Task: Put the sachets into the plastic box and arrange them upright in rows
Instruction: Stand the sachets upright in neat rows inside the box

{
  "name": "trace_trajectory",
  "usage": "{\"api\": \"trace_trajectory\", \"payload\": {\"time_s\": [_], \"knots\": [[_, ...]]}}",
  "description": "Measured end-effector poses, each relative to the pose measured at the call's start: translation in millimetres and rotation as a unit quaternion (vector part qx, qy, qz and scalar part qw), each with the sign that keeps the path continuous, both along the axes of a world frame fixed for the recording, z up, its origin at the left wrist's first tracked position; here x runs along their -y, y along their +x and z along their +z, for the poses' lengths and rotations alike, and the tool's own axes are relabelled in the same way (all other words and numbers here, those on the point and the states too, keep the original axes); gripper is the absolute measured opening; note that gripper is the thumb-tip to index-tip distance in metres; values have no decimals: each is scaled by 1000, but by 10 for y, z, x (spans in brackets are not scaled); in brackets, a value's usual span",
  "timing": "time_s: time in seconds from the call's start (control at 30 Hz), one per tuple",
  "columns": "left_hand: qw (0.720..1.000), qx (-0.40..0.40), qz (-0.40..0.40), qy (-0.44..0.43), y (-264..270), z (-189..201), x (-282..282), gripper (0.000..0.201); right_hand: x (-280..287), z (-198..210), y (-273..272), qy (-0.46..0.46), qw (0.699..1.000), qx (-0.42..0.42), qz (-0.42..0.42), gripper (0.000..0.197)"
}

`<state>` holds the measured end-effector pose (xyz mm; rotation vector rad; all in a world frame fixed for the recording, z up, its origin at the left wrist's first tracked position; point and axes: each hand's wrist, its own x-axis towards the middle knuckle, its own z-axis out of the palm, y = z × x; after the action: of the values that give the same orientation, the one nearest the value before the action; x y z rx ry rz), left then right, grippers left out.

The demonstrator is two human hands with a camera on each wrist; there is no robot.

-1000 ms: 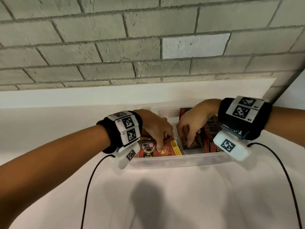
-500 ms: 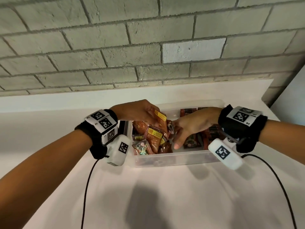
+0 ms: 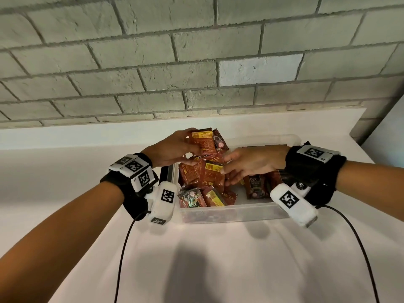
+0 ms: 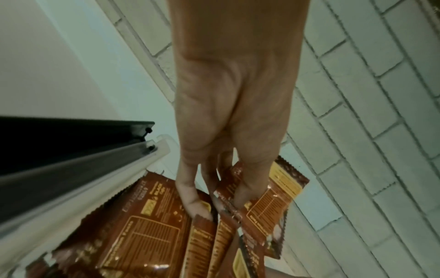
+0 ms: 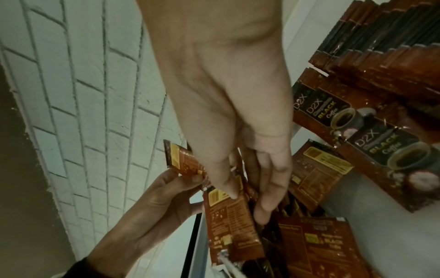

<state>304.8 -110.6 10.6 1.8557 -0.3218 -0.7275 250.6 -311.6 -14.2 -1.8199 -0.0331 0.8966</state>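
A clear plastic box point(image 3: 229, 213) stands on the white counter. Brown coffee sachets lie loose in its left half point(image 3: 209, 196). More sachets stand upright in rows at its right point(image 3: 255, 186) point(image 5: 381, 47). My left hand point(image 3: 190, 148) point(image 4: 214, 199) holds a fanned bundle of sachets point(image 3: 202, 141) point(image 4: 269, 199) raised over the box's back left. My right hand point(image 3: 227, 172) point(image 5: 245, 203) reaches left across the box; its thumb and fingers pinch the top of a sachet point(image 3: 213, 178) point(image 5: 228, 225) just under that bundle.
A dark rail point(image 3: 166, 174) point(image 4: 59, 148) runs along the box's left rim. A grey brick wall point(image 3: 196, 62) rises behind the counter's back ledge. White counter point(image 3: 240, 259) stretches in front of the box, crossed by the two wrist cables.
My left hand has risen out of the box's left half with a bundle of sachets. My right hand has left the upright rows and moved left to meet it.
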Motion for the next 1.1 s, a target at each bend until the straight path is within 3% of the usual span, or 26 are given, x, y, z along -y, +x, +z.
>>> {"api": "trace_trajectory", "payload": {"time_s": [0.1, 0.27, 0.4, 0.53, 0.63, 0.7, 0.77, 0.9, 0.97, 1.1], "knots": [[1000, 13, 4, -1, -13, -8, -13, 52, -18, 30, -5, -19, 1000, 11, 1, 33], [998, 4, 64, -16, -3, -11, -56, 24, 13, 49, 39, -63, 997, 27, -20, 36], [998, 0, 61, 4, -16, 37, -62, 24, -56, -43, 3, -90, 996, 9, -16, 7], [996, -54, 75, -7, -51, 67, -39, 24, -210, -123, 8, -150, 986, 38, 63, 9], [993, -88, 79, -26, -108, 64, -79, 25, -259, 2, 74, -233, 956, 105, 147, 25], [989, -115, 77, -46, -154, 46, -139, 27, -214, 87, 153, -299, 928, 176, 137, 27], [984, -142, 75, -71, -199, 22, -210, 31, -167, 86, 216, -378, 882, 229, 162, 34], [965, -196, 63, -162, -309, -7, -275, 37, -182, -111, 238, -524, 764, 226, 300, 54], [960, -198, 63, -188, -359, -22, -284, 41, -209, -177, 237, -523, 758, 228, 315, 52], [949, -197, 98, -225, -398, -57, -304, 73, -227, -112, 275, -498, 789, 218, 287, 35]]}}
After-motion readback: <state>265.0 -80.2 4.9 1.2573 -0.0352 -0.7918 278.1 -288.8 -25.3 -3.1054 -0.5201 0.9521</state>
